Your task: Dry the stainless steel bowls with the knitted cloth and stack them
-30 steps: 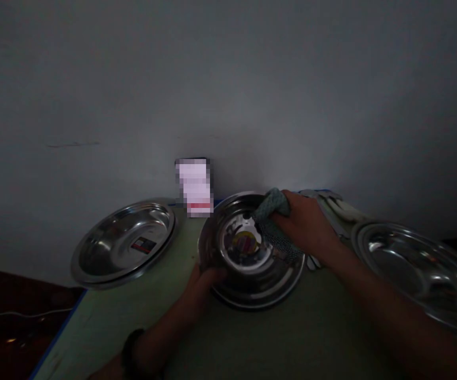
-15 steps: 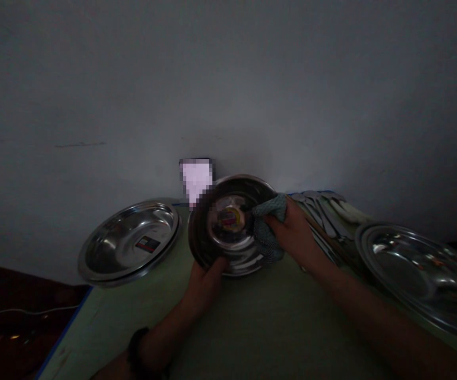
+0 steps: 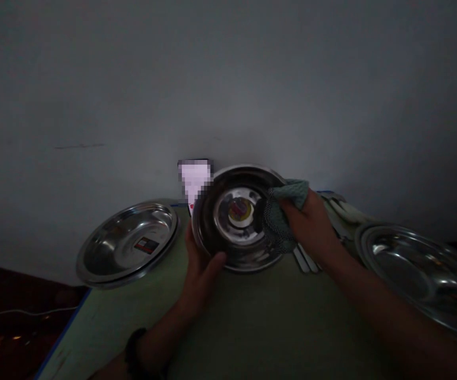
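My left hand [image 3: 200, 264] grips the lower left rim of a round steel plate [image 3: 228, 232], which is tilted up on edge facing me, with a round coloured sticker [image 3: 240, 210] at its centre. My right hand [image 3: 311, 229] is closed on a bunched teal cloth [image 3: 281, 216] pressed against the plate's right inner side. The plate's bottom edge stands near the pale green table top [image 3: 252, 327].
A second steel plate [image 3: 129, 243] with a sticker lies at the table's left end. A third steel plate [image 3: 422, 274] lies at the right, with several spoons [image 3: 339, 208] behind my right hand. A blurred white card [image 3: 194, 182] leans on the grey wall. The table's blue edge runs along the left.
The plate has been lifted from lying flat on the table to standing tilted toward me. My right hand with the cloth has shifted up along its right side.
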{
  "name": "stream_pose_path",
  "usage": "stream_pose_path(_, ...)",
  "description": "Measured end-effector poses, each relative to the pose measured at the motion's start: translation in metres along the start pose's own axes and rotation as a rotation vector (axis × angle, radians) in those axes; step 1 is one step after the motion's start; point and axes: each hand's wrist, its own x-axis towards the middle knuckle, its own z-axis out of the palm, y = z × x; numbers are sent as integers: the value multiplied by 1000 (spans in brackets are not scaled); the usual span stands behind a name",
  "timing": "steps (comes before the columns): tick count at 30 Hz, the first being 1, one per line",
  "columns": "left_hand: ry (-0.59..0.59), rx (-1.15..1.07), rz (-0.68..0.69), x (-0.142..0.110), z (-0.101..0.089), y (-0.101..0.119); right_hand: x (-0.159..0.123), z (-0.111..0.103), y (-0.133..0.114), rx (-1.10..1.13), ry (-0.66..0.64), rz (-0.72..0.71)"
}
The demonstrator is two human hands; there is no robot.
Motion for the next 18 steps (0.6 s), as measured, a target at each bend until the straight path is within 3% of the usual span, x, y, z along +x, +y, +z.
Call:
stream_pose_path(2,10,133,50,2,5,5,-6,9,7,85,15,79)
stream_pose_path(7,66,209,-92,2,5,7,-14,19,14,60,-53,91)
stream_pose_path(15,-247,23,-79,0,-5,-3,11,-18,0,-220,-232,26)
stream_pose_path(18,-196,39,-84,-2,-3,3,8,-16,-1,-117,-202,43)
